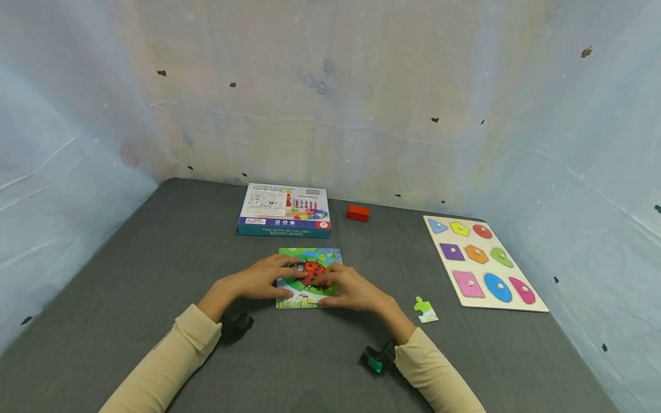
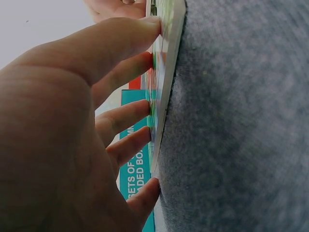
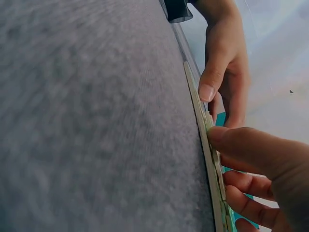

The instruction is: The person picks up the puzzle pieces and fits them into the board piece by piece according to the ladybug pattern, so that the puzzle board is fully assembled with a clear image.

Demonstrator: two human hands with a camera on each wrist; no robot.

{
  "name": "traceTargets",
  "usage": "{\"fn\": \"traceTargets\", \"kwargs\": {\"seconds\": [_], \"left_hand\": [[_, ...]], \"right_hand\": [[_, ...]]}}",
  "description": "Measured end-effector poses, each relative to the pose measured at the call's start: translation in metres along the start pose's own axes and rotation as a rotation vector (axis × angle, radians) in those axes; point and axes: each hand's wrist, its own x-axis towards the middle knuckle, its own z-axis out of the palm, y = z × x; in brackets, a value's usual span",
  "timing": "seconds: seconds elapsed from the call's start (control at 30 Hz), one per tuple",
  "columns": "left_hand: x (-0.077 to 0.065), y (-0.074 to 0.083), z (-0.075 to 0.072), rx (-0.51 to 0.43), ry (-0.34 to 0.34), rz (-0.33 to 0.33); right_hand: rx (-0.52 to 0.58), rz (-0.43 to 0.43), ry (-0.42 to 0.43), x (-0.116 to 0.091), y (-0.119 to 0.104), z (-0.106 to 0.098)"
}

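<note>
A ladybug jigsaw puzzle (image 1: 304, 298) lies in its flat tray on the table, between both hands. My left hand (image 1: 265, 278) rests on its left side, fingers spread, with the thumb (image 2: 140, 31) and fingertips touching the surface. On the right side, my right hand (image 1: 356, 288) bends its fingers and thumb round a puzzle piece (image 3: 216, 157), which stands slightly above the tray's rim in the right wrist view. The hand hides the puzzle's lower right corner. A loose green and white puzzle piece (image 1: 426, 310) lies to the right of my right wrist.
Behind the puzzle is a beaded-toy box (image 1: 284, 211), with a small red block (image 1: 358, 213) beside it. A wooden shape board (image 1: 472, 264) with knobbed pieces lies at the right. Pale sheeting (image 1: 330, 103) hangs around the grey table (image 1: 155, 287).
</note>
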Motion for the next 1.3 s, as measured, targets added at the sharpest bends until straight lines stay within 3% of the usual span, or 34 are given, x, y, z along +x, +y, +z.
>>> {"fn": "traceTargets", "kwargs": {"seconds": [0.63,1.03,1.3], "left_hand": [[-0.001,0.001,0.001,0.000,0.002,-0.013],[0.006,0.004,0.006,0.064,0.079,-0.060],[0.007,0.006,0.008,0.065,0.094,-0.076]], "right_hand": [[-0.004,-0.071,0.059,0.005,0.003,0.009],[0.014,-0.075,0.060,0.005,0.004,0.010],[0.023,-0.088,0.066,0.005,0.006,0.011]]}}
